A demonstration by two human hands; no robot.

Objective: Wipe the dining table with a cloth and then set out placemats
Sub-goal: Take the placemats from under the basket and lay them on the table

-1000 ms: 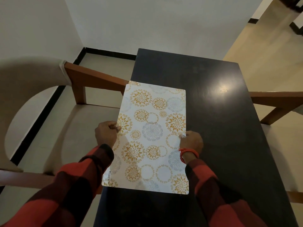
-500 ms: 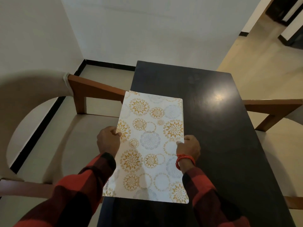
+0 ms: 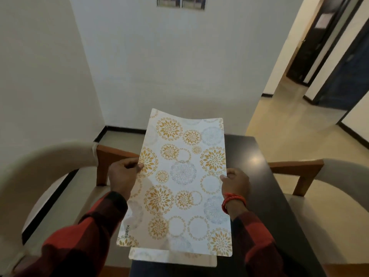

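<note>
1. While I hold the top placemat lifted above the worktop, my left hand pinches its left long edge, thumb on the printed face, and my right hand grips the right long edge.
2. A second placemat peeks out just below the near end of the one I hold; whether I am holding it too or it lies on the worktop, I cannot tell.
3. To set this mat well, I judge I should keep both grips level so the sheet does not bow, as its far left corner already curls up a little.
4. I should lower it flat, with one long edge square to the worktop's edge in front of a chair, and release both sides together so it does not skid on the glossy surface.
5. Dark and polished, the worktop shows a bright lamp reflection toward its right edge; I see no cloth on it.
6. One pale upholstered chair with wooden arms stands at the left edge, another chair at the right edge.
7. Past the far edge is a plain white wall with a black skirting, and a corridor opens to the right.
</note>
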